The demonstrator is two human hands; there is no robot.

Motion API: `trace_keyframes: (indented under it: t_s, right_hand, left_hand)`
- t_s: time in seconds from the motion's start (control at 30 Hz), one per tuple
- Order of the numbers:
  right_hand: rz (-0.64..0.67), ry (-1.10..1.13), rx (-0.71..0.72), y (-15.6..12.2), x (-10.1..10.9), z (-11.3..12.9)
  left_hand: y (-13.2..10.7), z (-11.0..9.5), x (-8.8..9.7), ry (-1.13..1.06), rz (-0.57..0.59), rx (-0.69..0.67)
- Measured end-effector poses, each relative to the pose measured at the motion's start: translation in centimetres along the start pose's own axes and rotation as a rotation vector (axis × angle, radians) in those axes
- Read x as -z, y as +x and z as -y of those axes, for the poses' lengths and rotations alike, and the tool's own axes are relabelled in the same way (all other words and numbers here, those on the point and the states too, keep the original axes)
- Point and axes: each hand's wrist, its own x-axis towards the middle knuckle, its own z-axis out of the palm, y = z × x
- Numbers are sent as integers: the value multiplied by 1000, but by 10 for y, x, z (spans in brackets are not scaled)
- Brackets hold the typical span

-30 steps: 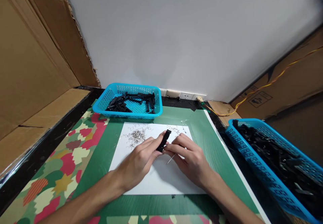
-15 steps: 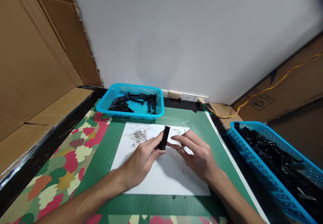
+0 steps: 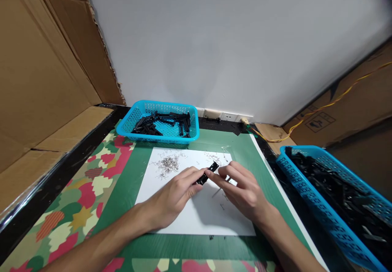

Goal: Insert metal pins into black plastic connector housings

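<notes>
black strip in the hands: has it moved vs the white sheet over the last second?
Yes. The black strip has tipped from near upright to slanting low over the white sheet, its top end now pointing right, between left hand and right hand.

I'm looking at a plain grey-white wall (image 3: 232, 47) closing the far side of the bench, evenly lit with no hard shadows. Brown cardboard panels (image 3: 45, 55) lean in on the left, more cardboard (image 3: 346, 108) on the right. A yellow cable (image 3: 324, 108) runs along it toward wall sockets (image 3: 219, 117).
</notes>
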Motion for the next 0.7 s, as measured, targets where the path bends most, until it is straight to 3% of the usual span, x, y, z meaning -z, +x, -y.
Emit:
trace_keyframes:
  t_s: [0.1,0.2,0.33,0.5,0.6,0.7]
  right_hand:
    - [3,12,-13,1,0,0]
    - [28,20,-36,0,-2,0]
    - [58,46,-75,-1,-8,-1]
    - [206,116,-223,1,-10,-5]
    - [298,176,-334,3,-7,-7]
    - [342,165,-350,4,-6,-10]
  left_hand:
    - [-1,5,-1,52,-81,17]
    - [-2,12,-2,109,-250,21]
    - [-2,18,-4,214,-399,-62]
    - [-2,22,-4,330,-444,-99]
    - [-2,24,-4,373,-427,-81]
    - [-2,27,-4,441,-387,-83]
